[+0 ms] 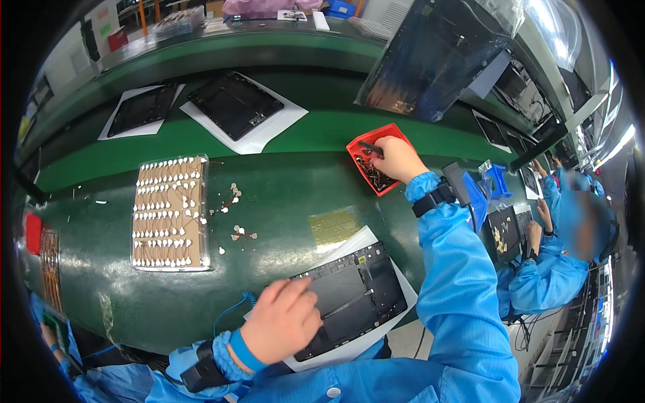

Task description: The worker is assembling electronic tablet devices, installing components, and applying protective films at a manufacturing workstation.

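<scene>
A black tablet housing (366,295) lies on a white sheet (406,285) at the table's near edge. Over its left side is my left hand (282,322), fingers loosely spread and holding nothing I can see; whether they touch the housing I cannot tell. My right hand (398,161) reaches into a small red bin (390,132) farther back. Its fingers are closed on a dark, slim tool (368,146) that looks like tweezers. Small dark parts with wires (376,178) fill the bin below the tool.
To the left stands a tray (170,258) with rows of white round parts on brown wires; several loose ones (245,234) lie beside it. A yellowish sheet (334,228) sits mid-table. More housings (235,104) rest on the green belt. A co-worker (547,275) works at the right.
</scene>
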{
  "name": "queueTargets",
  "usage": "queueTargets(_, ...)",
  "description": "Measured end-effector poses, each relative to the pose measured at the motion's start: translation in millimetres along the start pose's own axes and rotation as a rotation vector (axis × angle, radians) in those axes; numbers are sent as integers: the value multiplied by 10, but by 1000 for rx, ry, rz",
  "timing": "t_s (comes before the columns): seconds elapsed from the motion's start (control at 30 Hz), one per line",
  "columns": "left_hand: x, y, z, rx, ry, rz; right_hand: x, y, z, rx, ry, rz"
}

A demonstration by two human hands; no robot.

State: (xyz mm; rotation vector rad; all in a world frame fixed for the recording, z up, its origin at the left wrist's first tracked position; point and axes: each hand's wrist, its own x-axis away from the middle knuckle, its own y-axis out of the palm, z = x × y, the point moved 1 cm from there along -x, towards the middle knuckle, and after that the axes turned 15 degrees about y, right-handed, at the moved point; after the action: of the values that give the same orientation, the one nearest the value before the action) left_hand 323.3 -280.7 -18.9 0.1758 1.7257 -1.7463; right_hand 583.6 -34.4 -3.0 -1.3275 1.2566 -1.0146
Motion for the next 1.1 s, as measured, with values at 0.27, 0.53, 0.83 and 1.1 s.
queueTargets(0.27,-35,316,-457,11,-79,92,452,-313,-15,-208,-42,382)
queueTargets(0.53,40,425,-527,25,-57,152,1577,-229,-23,-566,200,92)
queueTargets(0.83,61,455,-515,49,-39,143,1828,400,-2,-991,615,-22)
queueTargets(1.1,98,451,-528,60,-57,119,1818,579,-88,-800,636,66)
